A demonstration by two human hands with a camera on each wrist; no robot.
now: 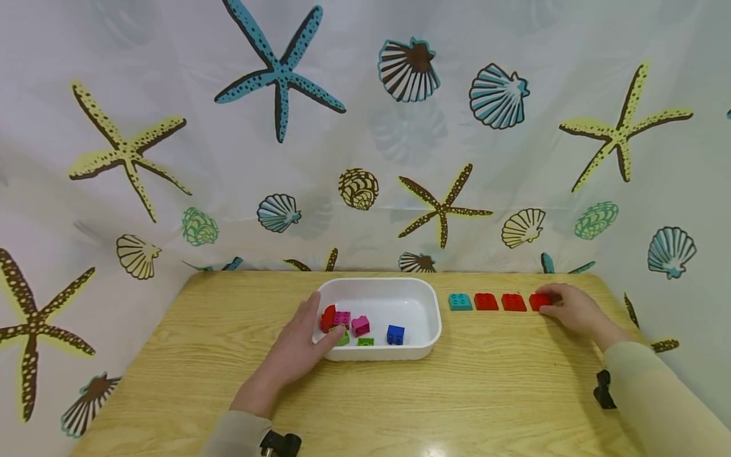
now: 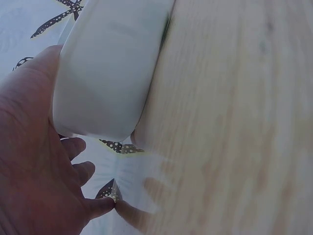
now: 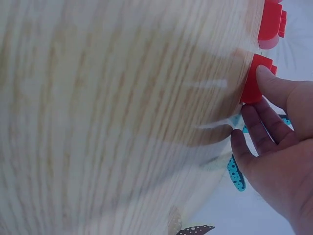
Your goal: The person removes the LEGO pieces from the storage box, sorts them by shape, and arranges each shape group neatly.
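Observation:
My right hand [image 1: 577, 309] pinches a red toy building brick [image 3: 252, 81] between thumb and fingers, at the right end of a row on the table. Left of it in the row sit two more red bricks [image 1: 513, 303] [image 1: 486, 301] and a turquoise brick [image 1: 459, 302], studs up. My left hand [image 1: 297, 343] holds the left end of a white tray [image 1: 379, 355], its thumb over the rim and its fingers along the outside. Inside the tray lie a blue brick [image 1: 395, 335], pink bricks [image 1: 360, 326], green bricks [image 1: 365, 341] and a red piece [image 1: 328, 318].
The wooden table [image 1: 400, 406] extends in front of the tray and the row. Behind and at both sides hangs a white curtain [image 1: 354, 127] with starfish and shells printed on it. Each wrist carries a black camera mount [image 1: 604, 390].

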